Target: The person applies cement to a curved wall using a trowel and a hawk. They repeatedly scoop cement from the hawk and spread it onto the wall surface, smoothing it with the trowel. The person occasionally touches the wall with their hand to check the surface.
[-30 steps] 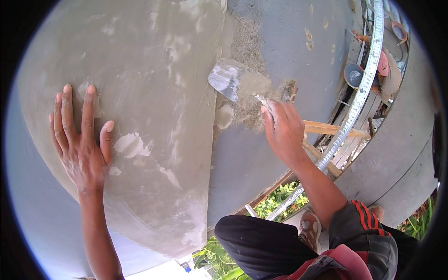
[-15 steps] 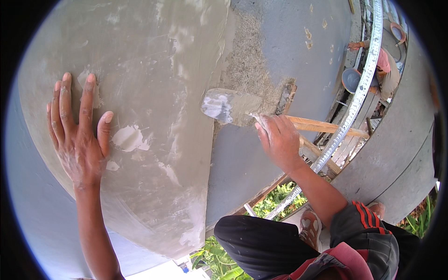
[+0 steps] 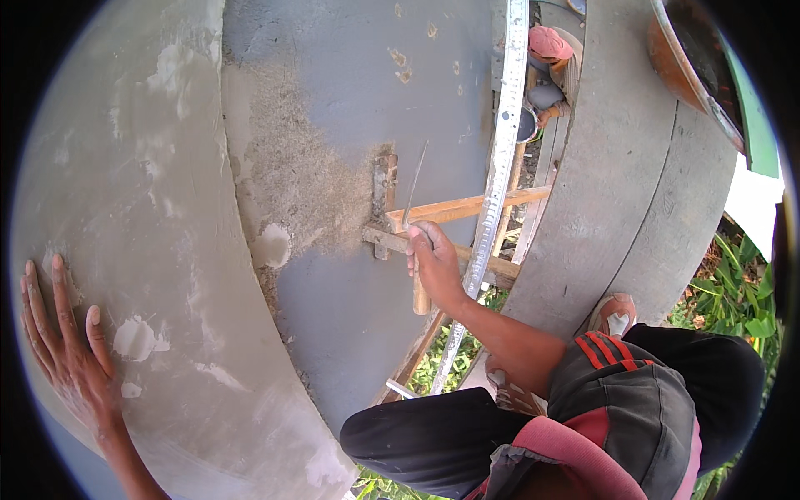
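Trowel (image 3: pixel 422 295) has turned edge-on, gripped by right fingers (image 3: pixel 426 237); left fingers (image 3: pixel 64 293) spread against plaster (image 3: pixel 187 267).

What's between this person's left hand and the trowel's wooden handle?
In the head view, from the left hand to the trowel's wooden handle: brownish-grey plaster with a pale patch, then a narrow rough strip and smoother blue-grey surface.

my trowel (image 3: pixel 422 295) had a wooden handle and a thin metal blade (image 3: pixel 415 183). the plaster (image 3: pixel 158 217) i faced looked matt and mostly smooth, the bare band (image 3: pixel 287 158) rough and gritty; the rail (image 3: pixel 504 133) was shiny metal, the planks (image 3: pixel 604 192) weathered, matt wood.
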`<action>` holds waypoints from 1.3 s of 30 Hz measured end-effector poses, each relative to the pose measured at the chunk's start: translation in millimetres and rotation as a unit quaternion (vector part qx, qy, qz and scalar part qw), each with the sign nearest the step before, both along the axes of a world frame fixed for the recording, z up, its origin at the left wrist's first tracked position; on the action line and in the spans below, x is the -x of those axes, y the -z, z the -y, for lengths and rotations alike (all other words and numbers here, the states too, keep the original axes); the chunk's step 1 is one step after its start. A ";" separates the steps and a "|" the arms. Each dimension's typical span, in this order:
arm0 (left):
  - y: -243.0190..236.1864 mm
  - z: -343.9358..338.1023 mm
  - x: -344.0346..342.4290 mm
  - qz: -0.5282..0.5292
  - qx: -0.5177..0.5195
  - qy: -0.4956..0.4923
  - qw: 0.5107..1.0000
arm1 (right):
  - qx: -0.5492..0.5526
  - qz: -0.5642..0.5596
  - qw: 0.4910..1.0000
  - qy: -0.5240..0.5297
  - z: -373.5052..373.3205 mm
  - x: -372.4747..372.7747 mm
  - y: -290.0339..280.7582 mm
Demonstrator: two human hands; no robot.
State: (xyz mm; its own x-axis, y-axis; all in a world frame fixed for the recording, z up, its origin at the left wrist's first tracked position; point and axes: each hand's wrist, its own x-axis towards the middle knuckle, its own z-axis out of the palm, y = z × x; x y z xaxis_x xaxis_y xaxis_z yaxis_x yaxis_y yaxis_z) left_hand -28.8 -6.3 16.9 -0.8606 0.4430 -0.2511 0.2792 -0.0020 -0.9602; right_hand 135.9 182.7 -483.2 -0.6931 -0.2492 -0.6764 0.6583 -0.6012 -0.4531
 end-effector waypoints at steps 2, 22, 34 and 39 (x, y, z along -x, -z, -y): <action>0.1 5.3 3.1 -0.002 0.001 0.002 1.000 | 0.005 -0.008 0.999 0.045 -4.5 0.8 11.3; 6.1 -5.3 1.9 -0.029 0.015 -0.023 0.999 | 0.034 0.060 0.995 0.078 -100.0 16.4 20.8; 10.0 1.4 -0.5 -0.041 -0.019 0.040 0.998 | -0.155 -0.057 0.985 -0.048 -82.4 -22.4 -0.7; 27.4 -32.7 -1.7 -0.070 -0.008 -0.030 0.997 | -0.293 -0.252 0.922 -0.035 -63.2 -23.3 -13.3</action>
State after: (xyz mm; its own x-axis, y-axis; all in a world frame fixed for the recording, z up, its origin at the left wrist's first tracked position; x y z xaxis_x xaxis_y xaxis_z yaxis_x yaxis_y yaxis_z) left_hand -27.1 26.4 -10.5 -0.9119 0.3925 -0.1196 0.1409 0.0259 -0.9897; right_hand 159.2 245.8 -470.0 -0.9525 0.0008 -0.3045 0.3021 -0.1206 -0.9456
